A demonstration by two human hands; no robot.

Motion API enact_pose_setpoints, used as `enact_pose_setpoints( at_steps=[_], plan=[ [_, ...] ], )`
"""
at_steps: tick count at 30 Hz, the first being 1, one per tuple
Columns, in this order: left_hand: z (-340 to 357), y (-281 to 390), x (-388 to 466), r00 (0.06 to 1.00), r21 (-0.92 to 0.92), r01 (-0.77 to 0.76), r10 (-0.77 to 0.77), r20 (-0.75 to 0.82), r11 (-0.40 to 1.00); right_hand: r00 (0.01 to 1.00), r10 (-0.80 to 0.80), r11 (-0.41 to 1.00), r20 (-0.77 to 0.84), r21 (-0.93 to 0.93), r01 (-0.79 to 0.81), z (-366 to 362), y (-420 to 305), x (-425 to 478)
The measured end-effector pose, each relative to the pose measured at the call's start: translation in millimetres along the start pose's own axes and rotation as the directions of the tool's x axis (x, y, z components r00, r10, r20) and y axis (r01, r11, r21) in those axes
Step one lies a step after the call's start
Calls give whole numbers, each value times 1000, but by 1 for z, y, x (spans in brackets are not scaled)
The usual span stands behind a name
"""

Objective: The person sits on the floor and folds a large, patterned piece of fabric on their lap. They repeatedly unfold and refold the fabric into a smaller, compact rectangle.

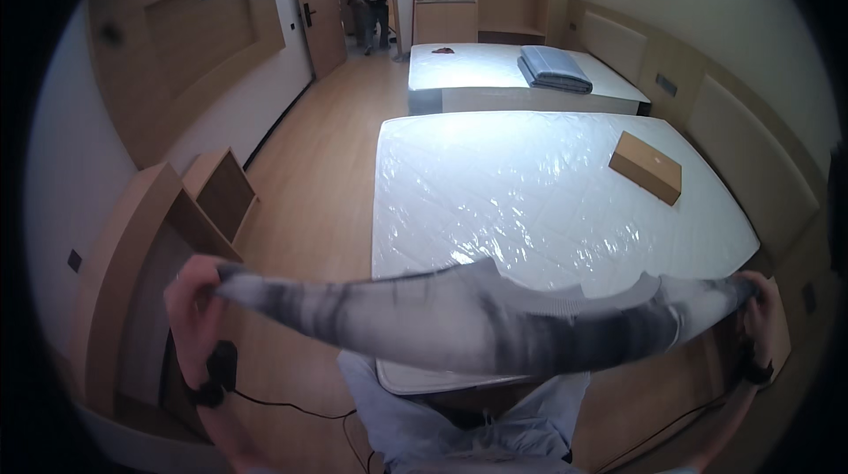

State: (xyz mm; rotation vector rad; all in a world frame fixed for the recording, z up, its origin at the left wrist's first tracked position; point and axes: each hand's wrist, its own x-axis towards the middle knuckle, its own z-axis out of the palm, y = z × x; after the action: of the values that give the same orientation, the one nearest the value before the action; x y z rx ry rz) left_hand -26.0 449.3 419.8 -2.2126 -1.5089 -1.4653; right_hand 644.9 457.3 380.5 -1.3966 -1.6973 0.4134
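A grey and black patterned knit garment (450,321), with a ribbed edge, is stretched wide in the air between my two hands. My left hand (195,315) grips one end of it at the left, and my right hand (762,308) grips the other end at the right. The cloth looks blurred and sags in the middle. It hangs in front of the near end of a white mattress (497,189) in clear plastic film. Each wrist wears a black band with a cable near it. Part of the mattress is hidden behind the garment.
On the near mattress lies a brown cardboard box (646,168). A second mattress (477,66) behind holds a folded blue-grey blanket (553,68). Wooden shelf units (222,199) stand at the left. Two people (372,0) stand by the open door (320,10). Black cables (291,406) trail beside my legs.
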Motion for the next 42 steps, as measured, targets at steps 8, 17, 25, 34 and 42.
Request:
enact_pose_setpoints(
  at_steps=[8,17,25,34,42],
  plan=[
    [90,-110,74,970,-63,241,-243,-28,968,988,-140,990,-58,-12,140,111,46,180],
    [55,-80,121,710,132,-137,190,-678,982,562,-428,868,-707,-148,475,94,4,212],
    [121,-144,-81,908,573,-168,352,-226,802,848,-304,864,-434,-501,53,154,110,76],
    [225,-163,-260,665,356,479,-597,449,802,871,481,865,96,109,-490,256,303,-106],
    [339,-112,-260,538,469,308,-558,632,828,463,872,466,-159,559,-686,254,375,-11]
  ],
)
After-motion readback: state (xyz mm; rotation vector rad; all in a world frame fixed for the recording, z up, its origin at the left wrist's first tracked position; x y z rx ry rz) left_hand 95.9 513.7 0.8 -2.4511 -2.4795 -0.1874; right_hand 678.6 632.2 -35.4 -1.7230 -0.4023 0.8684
